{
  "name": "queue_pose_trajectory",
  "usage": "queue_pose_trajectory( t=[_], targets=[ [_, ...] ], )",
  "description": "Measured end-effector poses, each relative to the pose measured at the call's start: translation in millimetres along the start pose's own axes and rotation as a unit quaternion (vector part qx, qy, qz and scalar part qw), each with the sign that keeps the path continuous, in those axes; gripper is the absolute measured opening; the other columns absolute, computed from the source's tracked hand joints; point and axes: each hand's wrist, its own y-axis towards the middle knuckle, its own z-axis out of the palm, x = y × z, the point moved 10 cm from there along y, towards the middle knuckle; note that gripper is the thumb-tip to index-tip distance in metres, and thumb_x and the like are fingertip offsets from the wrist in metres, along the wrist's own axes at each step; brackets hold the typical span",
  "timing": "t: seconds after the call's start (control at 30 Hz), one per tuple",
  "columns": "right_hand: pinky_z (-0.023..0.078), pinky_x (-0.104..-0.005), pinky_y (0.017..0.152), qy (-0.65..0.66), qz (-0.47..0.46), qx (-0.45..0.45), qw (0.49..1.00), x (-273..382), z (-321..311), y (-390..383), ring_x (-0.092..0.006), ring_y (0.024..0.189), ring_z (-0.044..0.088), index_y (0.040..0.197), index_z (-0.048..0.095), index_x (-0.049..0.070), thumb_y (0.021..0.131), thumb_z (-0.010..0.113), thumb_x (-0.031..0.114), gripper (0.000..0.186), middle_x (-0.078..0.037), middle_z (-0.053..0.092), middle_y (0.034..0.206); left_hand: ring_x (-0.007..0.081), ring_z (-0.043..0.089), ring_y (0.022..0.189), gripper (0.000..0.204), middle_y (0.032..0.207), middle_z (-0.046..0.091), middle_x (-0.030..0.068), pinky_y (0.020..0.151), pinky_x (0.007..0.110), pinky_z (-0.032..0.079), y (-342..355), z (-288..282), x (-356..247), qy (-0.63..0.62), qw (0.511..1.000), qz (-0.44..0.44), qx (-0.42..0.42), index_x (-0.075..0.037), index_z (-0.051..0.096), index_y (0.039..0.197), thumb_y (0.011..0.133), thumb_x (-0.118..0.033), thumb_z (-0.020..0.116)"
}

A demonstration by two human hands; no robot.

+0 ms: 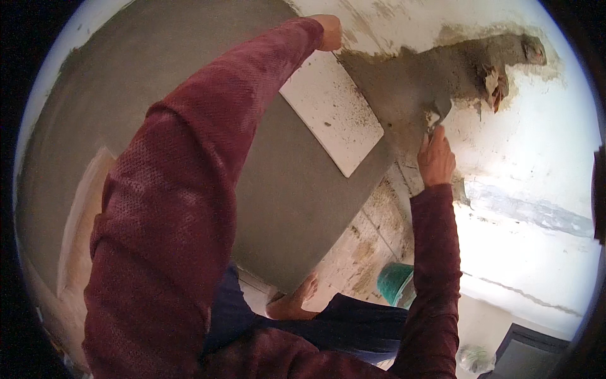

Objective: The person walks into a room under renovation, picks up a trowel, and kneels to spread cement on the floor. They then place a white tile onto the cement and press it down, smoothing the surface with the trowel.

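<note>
My left hand [329, 31] is raised high, fingers closed on the top edge of a white square tile [331, 110] held flat against the wall. My right hand [435, 158] grips the handle of a small trowel [440, 114], whose blade presses into the grey wet mortar [435, 76] spread on the white wall to the right of the tile. Both arms wear dark red sleeves. A rough hole [495, 82] with a torn scrap sits at the mortar patch's right end.
A large smooth grey plastered area [297, 196] covers the wall left of and below the tile. My bare foot [293, 303] stands on a stained tiled floor [360, 246]. A green bucket [396, 282] sits by my right elbow. A dark object [527, 354] lies at the lower right.
</note>
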Motion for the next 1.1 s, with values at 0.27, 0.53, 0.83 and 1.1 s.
queue_pose_trajectory(
  t=[0.27,0.53,0.83,1.1],
  targets=[
    [0.049,-0.0522,0.066,0.058,-0.057,-0.175,0.981,9.7,-47.6,31.1,-0.0449,0.08,0.061,0.109,0.042,0.004,0.09,0.052,0.024,0.029,-0.025,0.061,0.092,0.022,0.068,0.084,0.015,0.091,0.071,0.0051,0.071,0.037,0.055,17.4,1.2,-3.9,0.135,0.988,-0.027,0.066,-0.011,0.074,0.088,0.077,-0.012,0.063],
    [0.048,-0.0525,0.064,0.007,-0.079,-0.022,0.997,20.8,23.2,-1.1,-0.0444,0.08,0.06,0.107,0.042,0.005,0.091,0.051,0.026,0.028,-0.023,0.059,0.09,0.0291,0.066,0.088,0.023,0.092,0.069,0.0124,0.077,0.042,0.054,-3.0,-14.4,39.2,-0.086,0.981,-0.167,0.047,-0.005,0.071,0.095,0.079,-0.012,0.055],
    [0.05,-0.0526,0.068,-0.044,-0.045,0.047,0.997,25.9,38.6,6.0,-0.0443,0.084,0.061,0.114,0.039,0.005,0.087,0.056,0.022,0.035,-0.022,0.059,0.096,0.0307,0.066,0.087,0.027,0.092,0.07,0.0134,0.078,0.039,0.054,43.6,45.3,16.8,0.361,0.916,0.117,0.127,-0.005,0.071,0.096,0.077,-0.018,0.057],
    [0.051,-0.0498,0.065,-0.023,-0.066,-0.02,0.997,28.4,23.8,15.3,-0.0421,0.082,0.063,0.115,0.038,0.004,0.088,0.052,0.018,0.033,-0.023,0.058,0.095,0.023,0.067,0.08,0.015,0.08,0.07,0.0046,0.071,0.038,0.052,14.6,37.5,2.9,0.385,0.901,0.2,0.017,-0.014,0.073,0.076,0.078,-0.018,0.058]
  ],
)
